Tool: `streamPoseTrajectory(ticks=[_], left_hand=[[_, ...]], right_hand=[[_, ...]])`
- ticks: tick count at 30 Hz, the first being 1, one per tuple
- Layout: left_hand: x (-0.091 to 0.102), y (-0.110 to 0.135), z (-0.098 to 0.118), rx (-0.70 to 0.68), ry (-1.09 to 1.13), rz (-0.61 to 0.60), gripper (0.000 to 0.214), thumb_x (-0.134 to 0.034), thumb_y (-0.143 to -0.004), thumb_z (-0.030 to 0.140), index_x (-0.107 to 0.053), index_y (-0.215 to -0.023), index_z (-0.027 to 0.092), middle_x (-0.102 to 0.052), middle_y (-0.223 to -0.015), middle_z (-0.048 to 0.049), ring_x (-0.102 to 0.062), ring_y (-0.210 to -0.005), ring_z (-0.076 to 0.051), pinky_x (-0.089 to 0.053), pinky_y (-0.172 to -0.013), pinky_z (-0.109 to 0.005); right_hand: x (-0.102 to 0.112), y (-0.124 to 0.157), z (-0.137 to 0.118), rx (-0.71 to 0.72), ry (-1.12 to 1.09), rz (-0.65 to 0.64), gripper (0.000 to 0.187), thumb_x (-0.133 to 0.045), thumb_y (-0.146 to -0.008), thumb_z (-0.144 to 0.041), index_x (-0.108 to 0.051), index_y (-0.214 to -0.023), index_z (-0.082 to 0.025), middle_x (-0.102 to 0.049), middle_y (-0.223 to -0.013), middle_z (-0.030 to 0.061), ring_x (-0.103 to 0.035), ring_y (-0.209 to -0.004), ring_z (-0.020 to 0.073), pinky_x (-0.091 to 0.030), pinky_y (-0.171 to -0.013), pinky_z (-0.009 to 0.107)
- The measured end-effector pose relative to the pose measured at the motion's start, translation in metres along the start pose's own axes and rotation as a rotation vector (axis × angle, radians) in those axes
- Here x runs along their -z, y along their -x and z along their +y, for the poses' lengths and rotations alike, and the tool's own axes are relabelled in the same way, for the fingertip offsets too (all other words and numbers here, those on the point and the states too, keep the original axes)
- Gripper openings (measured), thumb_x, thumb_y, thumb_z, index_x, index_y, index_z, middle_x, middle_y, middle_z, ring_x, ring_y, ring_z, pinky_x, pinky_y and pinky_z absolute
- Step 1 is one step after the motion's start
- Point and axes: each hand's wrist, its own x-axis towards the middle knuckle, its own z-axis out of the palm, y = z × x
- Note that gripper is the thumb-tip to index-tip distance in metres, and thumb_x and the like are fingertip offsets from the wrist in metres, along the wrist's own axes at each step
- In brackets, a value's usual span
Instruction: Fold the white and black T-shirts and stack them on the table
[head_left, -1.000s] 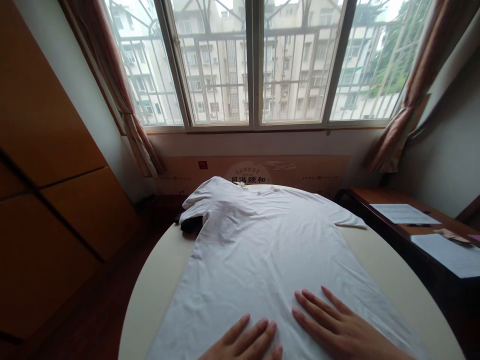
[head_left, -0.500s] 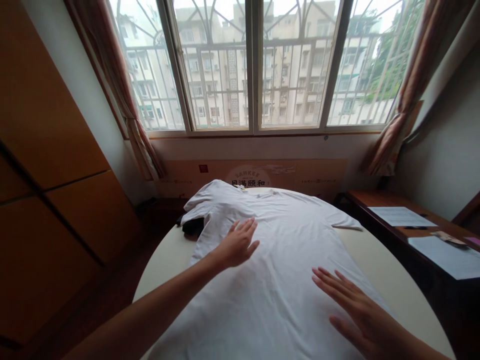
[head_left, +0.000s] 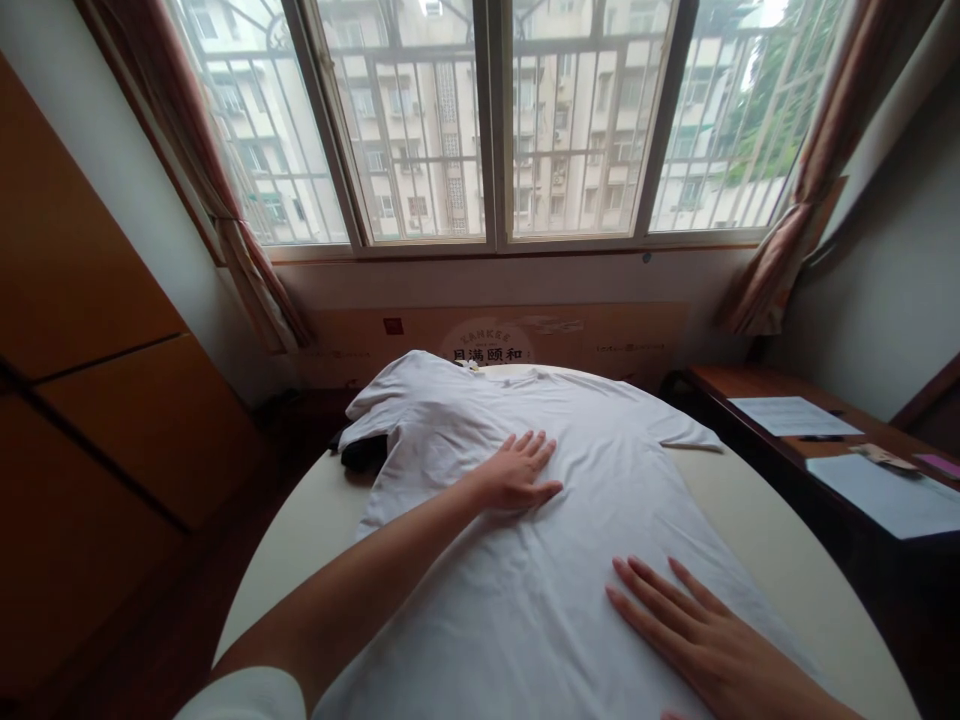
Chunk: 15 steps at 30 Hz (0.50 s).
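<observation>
A white T-shirt (head_left: pixel 480 590) lies spread over a round cream table (head_left: pixel 802 540), its collar toward the window and soft wrinkles running across the cloth. My left hand (head_left: pixel 519 472) rests flat on the shirt's upper middle, fingers spread. Lower down on the right side, my right hand (head_left: pixel 690 620) is over the cloth with its fingers stretched out; part of its thumb is cut off by the bottom edge. Neither hand grips anything. The left sleeve of the shirt is bunched up over a dark object (head_left: pixel 364 453), mostly hidden.
To the right stands a wooden desk (head_left: pixel 712 380) bearing paper sheets (head_left: pixel 892 495) and a pen (head_left: pixel 821 438). A barred window (head_left: pixel 420 150) with curtains is beyond the table, above a printed cardboard panel (head_left: pixel 585 345). Wooden cabinets (head_left: pixel 112 430) line the left.
My left hand has moved right across the shirt and now lies flatter on it. My right hand has shifted slightly left and down. The view has tilted down a little.
</observation>
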Motion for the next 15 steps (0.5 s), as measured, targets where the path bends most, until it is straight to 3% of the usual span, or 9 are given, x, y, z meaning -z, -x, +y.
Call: streamPoseTrajectory(ticks=[7, 11, 15], left_hand=[[-0.015, 0.040, 0.060, -0.247, 0.060, 0.032, 0.093, -0.041, -0.104, 0.072, -0.024, -0.171, 0.010, -0.016, -0.176, -0.0231, -0.012, -0.165, -0.036, -0.010, -0.133, -0.053], [-0.021, 0.079, 0.089, -0.332, 0.081, 0.049, 0.093, -0.045, -0.103, 0.070, -0.025, -0.170, 0.008, -0.020, -0.174, -0.0250, -0.016, -0.164, -0.037, -0.014, -0.133, -0.054], [-0.016, 0.127, 0.109, -0.358, 0.095, 0.018, 0.092, -0.055, -0.100, 0.069, -0.025, -0.172, 0.019, -0.022, -0.175, -0.0204, -0.020, -0.161, -0.042, -0.021, -0.131, -0.059]], right_hand=[[-0.017, 0.018, -0.003, 0.065, 0.096, 0.054, 0.083, -0.061, -0.105, -0.046, -0.009, -0.170, -0.037, -0.026, -0.171, 0.0043, -0.038, -0.154, 0.0341, -0.026, -0.131, 0.055], [-0.025, 0.027, -0.004, 0.086, 0.193, 0.110, 0.082, -0.058, -0.106, -0.046, -0.009, -0.171, -0.037, -0.033, -0.169, 0.0041, -0.046, -0.150, 0.0317, -0.034, -0.128, 0.048], [-0.035, 0.037, 0.000, 0.088, 0.200, 0.175, 0.086, -0.060, -0.103, -0.057, -0.011, -0.171, -0.039, -0.036, -0.169, 0.0020, -0.048, -0.150, 0.0314, -0.034, -0.128, 0.045]])
